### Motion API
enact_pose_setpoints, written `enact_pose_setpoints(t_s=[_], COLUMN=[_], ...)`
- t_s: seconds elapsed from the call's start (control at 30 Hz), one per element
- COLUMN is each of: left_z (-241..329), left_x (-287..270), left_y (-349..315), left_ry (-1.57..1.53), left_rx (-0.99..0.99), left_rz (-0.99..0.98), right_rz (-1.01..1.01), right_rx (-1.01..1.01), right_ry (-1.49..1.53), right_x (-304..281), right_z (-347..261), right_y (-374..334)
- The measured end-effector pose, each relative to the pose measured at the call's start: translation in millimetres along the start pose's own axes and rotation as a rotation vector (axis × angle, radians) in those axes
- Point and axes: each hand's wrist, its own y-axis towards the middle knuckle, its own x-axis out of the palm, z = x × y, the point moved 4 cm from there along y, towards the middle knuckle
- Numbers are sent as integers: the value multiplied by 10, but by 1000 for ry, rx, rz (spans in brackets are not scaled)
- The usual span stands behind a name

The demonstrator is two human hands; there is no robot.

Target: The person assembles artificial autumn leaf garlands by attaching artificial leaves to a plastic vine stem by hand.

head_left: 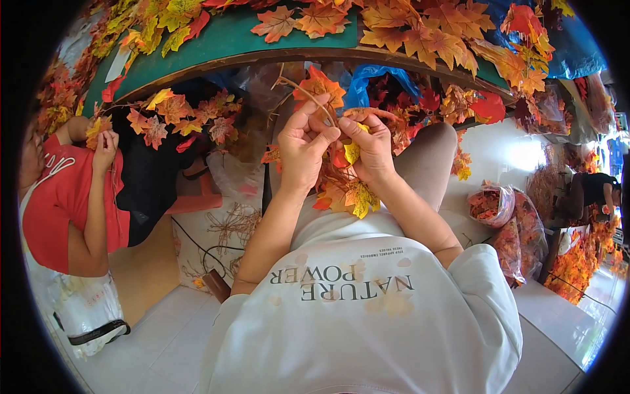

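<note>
Pinching a stem [302,89] in left hand [304,141], yellow leaf [352,153] in right hand [371,146], you seemed midway: foliage [351,196] toward six o'clock, eleven o'clock bare.

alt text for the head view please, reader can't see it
A person's left hand and right hand pinch a brown-stemmed spray of orange and yellow artificial maple leaves. Ahead, more artificial foliage lies on a green-topped table; at left, a red-shirted co-worker holds a similar leafy branch.
</note>
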Motion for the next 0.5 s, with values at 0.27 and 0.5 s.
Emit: enact_pose_setpoints(t_s=[0.27, 0.5], left_z=[-86, -2], left_x=[-59, -80], left_y=[-8, 15], left_ry=[44, 16], left_rx=[9, -46], left_rz=[3, -91], right_rz=[41, -11], right_rx=[-9, -71], right_ry=[-16, -32], right_x=[-58, -115], right_z=[63, 71], right_y=[-39, 6])
